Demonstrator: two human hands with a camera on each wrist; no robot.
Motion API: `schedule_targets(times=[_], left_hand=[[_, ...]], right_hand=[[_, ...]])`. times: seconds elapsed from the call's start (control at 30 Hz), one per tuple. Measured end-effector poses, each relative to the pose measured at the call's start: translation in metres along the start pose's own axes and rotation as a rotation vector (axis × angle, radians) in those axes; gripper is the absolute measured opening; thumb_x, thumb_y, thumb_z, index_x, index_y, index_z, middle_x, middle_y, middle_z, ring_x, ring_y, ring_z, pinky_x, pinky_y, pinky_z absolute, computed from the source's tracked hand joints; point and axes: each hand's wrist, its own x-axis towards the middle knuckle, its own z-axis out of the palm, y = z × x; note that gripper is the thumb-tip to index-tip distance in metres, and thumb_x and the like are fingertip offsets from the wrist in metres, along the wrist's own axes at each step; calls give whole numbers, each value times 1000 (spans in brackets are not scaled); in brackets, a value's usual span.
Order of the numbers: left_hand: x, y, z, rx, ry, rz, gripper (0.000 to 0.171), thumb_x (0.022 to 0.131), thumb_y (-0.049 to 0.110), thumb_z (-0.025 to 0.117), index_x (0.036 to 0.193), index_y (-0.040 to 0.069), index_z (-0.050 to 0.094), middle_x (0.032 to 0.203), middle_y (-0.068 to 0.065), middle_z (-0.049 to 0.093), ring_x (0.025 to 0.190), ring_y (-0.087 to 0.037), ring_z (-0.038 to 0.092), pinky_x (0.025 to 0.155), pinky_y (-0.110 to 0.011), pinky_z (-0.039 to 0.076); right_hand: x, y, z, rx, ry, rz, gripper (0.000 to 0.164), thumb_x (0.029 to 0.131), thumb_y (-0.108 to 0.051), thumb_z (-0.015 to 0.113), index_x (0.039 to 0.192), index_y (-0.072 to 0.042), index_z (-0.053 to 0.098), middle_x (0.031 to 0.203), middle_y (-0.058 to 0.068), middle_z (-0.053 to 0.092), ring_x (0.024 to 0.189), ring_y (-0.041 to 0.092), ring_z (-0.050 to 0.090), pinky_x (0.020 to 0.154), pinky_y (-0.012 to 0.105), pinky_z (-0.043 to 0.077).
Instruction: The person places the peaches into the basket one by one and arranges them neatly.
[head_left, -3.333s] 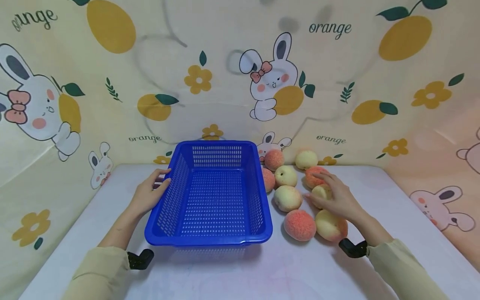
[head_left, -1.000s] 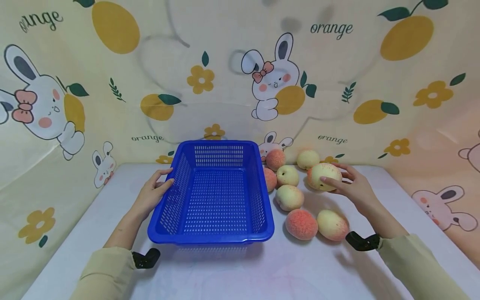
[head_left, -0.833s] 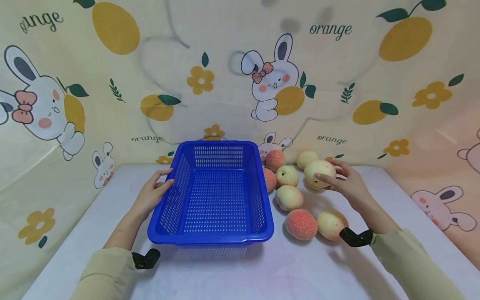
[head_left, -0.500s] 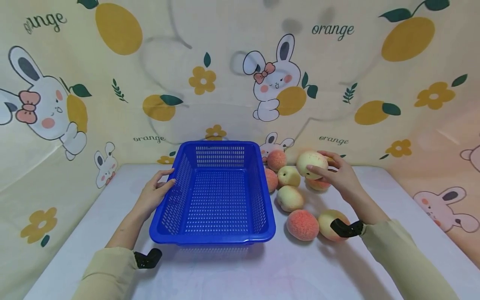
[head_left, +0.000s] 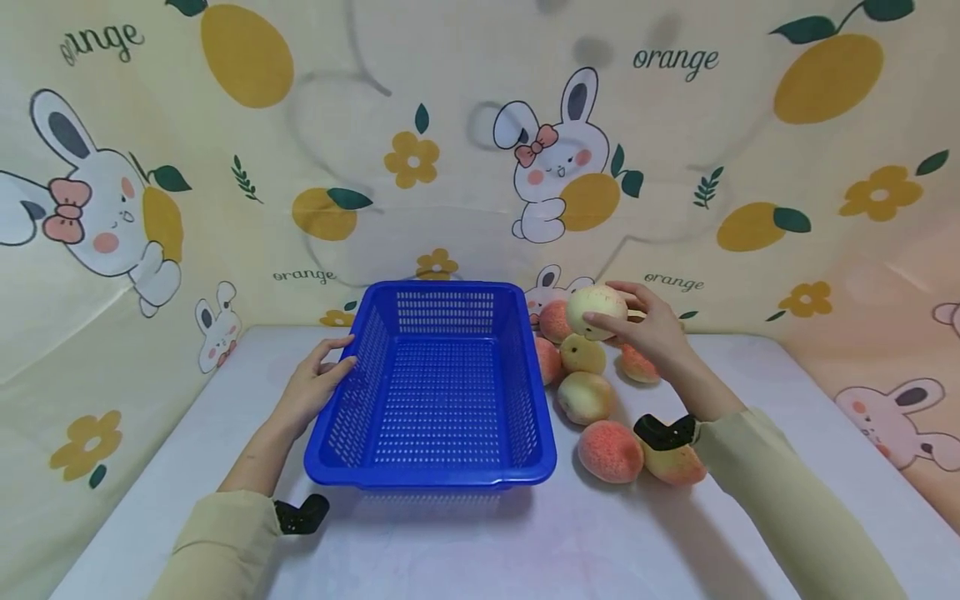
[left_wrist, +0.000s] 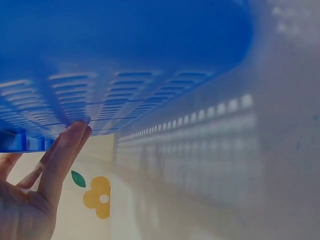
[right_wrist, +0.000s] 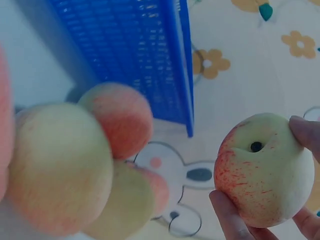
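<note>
My right hand (head_left: 658, 333) grips a pale yellow peach (head_left: 592, 312) with red flecks, raised above other peaches to the right of the basket. In the right wrist view, the thumb and fingers surround this peach (right_wrist: 262, 172), and a dark pit shows in its stem hollow. A blue plastic basket (head_left: 431, 478) with slotted walls stands at the table's middle, and nothing lies in it. At its left rim, my left hand (head_left: 311, 387) holds the basket with thumb and index finger on the edge. One fingertip touches the outer wall in the left wrist view.
Right of the basket sit more peaches: a red one (head_left: 611, 452) in front, a yellow one (head_left: 587, 397) behind it, and several others. A yellow-red peach (head_left: 675, 464) is partly covered by the black wrist camera (head_left: 666, 433). A printed cloth (head_left: 465, 208) hangs behind the table.
My right hand has picked up the yellow peach from the group and carried it left and upward, toward the basket. The left hand stays at the basket's rim.
</note>
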Motion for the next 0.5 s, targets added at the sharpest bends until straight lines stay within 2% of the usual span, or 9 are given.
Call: schedule_targets(times=[0.3, 0.5], left_hand=[[2, -1, 1, 18, 11, -13, 52, 101, 36, 47, 148, 18, 35, 118, -27, 60, 83, -16, 65, 67, -26, 55], [0, -2, 0, 7, 12, -16, 52, 101, 35, 47, 148, 18, 34, 119, -28, 60, 83, -18, 66, 67, -27, 56]], right_hand=[[14, -21, 20, -23, -19, 21, 81, 80, -46, 75, 145, -16, 37, 135, 22, 46, 104, 32, 55, 69, 21, 54], [26, -30, 34, 24, -30, 66, 84, 80, -47, 75, 146, -14, 35, 133, 22, 46, 107, 31, 55, 74, 27, 57]])
